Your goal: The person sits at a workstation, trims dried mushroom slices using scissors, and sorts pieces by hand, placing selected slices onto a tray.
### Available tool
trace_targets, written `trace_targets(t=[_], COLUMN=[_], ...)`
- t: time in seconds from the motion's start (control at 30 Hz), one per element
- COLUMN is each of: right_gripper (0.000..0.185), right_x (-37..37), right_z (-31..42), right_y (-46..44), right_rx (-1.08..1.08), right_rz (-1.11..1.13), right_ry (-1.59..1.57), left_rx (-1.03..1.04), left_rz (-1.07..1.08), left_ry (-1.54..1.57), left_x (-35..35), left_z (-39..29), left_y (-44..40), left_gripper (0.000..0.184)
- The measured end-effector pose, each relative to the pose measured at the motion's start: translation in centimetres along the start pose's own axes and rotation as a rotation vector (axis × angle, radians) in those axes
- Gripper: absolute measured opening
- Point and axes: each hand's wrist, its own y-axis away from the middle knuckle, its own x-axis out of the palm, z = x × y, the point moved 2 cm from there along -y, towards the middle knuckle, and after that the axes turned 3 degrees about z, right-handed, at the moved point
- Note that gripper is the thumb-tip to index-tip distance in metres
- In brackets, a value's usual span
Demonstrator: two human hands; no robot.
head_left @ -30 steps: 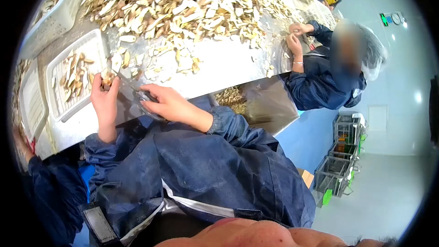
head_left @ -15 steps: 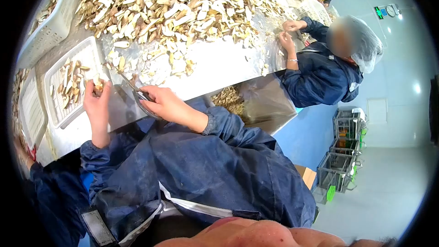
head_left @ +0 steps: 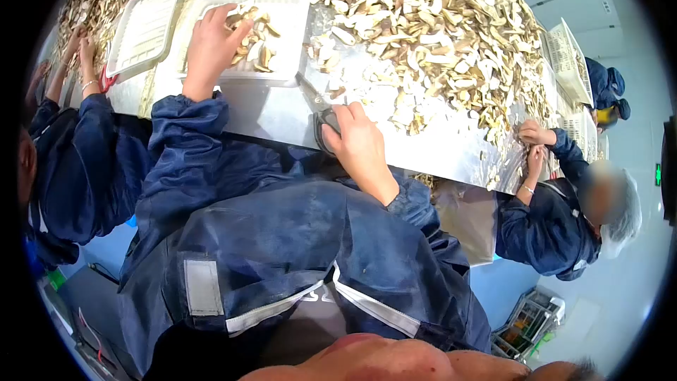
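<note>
My left hand (head_left: pixel 214 44) reaches into a white plastic basket (head_left: pixel 290 35), its thumb and fingers apart above dried mushroom slices (head_left: pixel 259 49). Whether a fingertip touches a slice is hard to see. My right hand (head_left: pixel 361 142) is closed around the dark handles of a pair of scissors (head_left: pixel 319 104) at the table's near edge. The scissor blades point up and left, toward the basket's lower right corner. Right of the basket, a large heap of mushroom slices (head_left: pixel 430 28) spreads over the metal table (head_left: pixel 441 142).
Another white basket (head_left: pixel 144 25) stands to the left. A co-worker's hands (head_left: pixel 84 53) are beside it, near something red. To the right, a co-worker (head_left: pixel 553 219) in a hair cover handles pieces at the heap's edge. Crates (head_left: pixel 572 63) stand beyond, and a plastic bag (head_left: pixel 467 219) hangs below the table edge.
My view has turned left. My left hand has moved from beside the basket to inside it and let go of the mushroom piece it held. My right hand still holds the scissors.
</note>
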Motion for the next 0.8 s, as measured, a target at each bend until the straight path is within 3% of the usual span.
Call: trace_targets(t=[0.17,0.27,0.37,0.5,0.6,0.8], right_gripper=[0.023,0.020,0.022,0.022,0.023,0.022], right_x=[0.1,-1.0,-1.8,0.0,1.4,1.4], right_z=[-0.3,-0.8,-3.6,-6.1,-6.9,-7.6], right_y=[-1.1,-3.1,-8.5,-12.9,-15.2,-13.6], right_rx=[-0.020,0.034,-0.003,-0.001,0.036,0.055], right_rz=[0.002,0.032,-0.101,-0.149,-0.063,-0.131], right_ry=[0.124,0.143,0.104,0.205,0.279,0.234], left_rx=[-0.105,0.031,0.098,0.078,0.105,0.119], left_rz=[-0.033,-0.259,-0.299,-0.368,-0.319,-0.241], left_ry=[-0.106,-0.182,0.116,0.250,0.290,0.401], left_x=[-0.3,0.6,2.3,0.8,1.2,1.4], left_z=[-1.8,-2.2,-0.8,-3.4,-5.0,-6.9], left_y=[1.0,2.6,3.3,3.6,4.4,5.6], left_gripper=[0.039,0.035,0.031,0.024,0.021,0.018])
